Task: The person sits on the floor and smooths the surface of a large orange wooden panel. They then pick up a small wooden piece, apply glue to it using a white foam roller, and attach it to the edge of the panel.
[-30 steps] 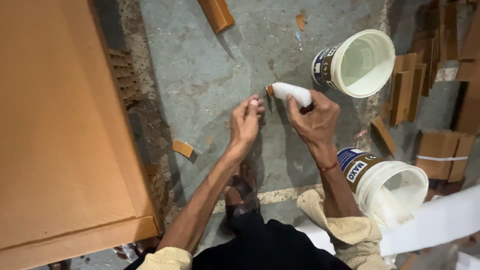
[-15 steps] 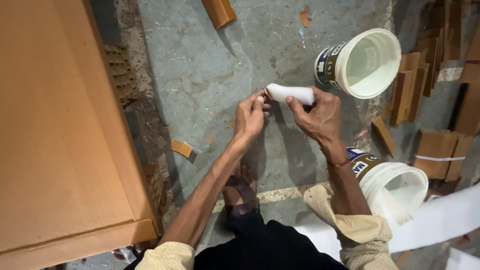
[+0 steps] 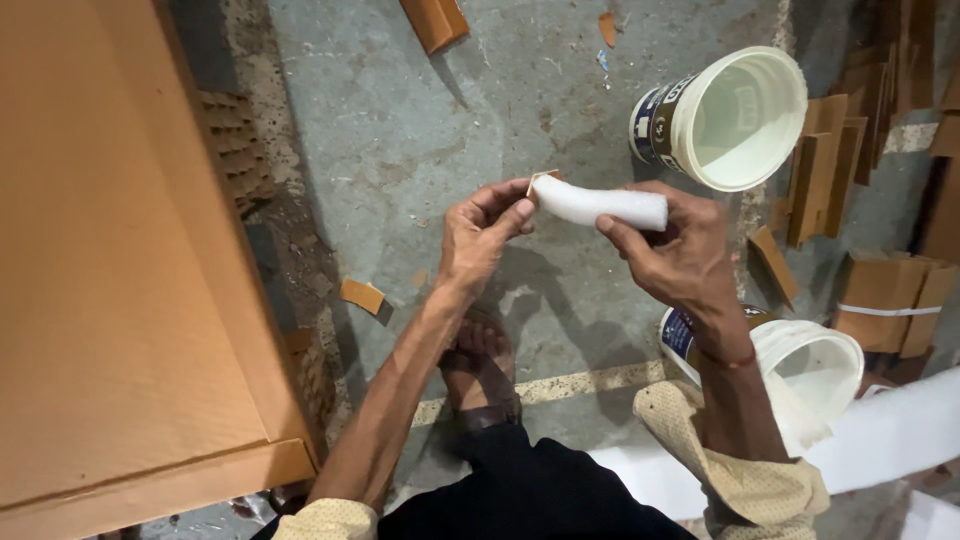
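Note:
My right hand (image 3: pixel 678 250) grips a white glue-covered roll-shaped piece (image 3: pixel 600 205) held level above the concrete floor. My left hand (image 3: pixel 482 235) pinches the piece's left end, where a small brown corner sticks out. Both hands are close together at the middle of the head view. Beyond the right hand stands an open white bucket (image 3: pixel 740 115) holding white paste. A second open white bucket (image 3: pixel 800 375) sits under my right forearm.
A large brown cardboard sheet (image 3: pixel 120 270) fills the left side. Small cardboard pieces (image 3: pixel 362 295) lie on the grey floor. Stacks of cut cardboard strips (image 3: pixel 830 160) and a bundled stack (image 3: pixel 890 305) crowd the right edge. My sandalled foot (image 3: pixel 480 375) is below the hands.
Both hands have shifted slightly, and the white piece has turned more level. My left fingers have moved up to its left end.

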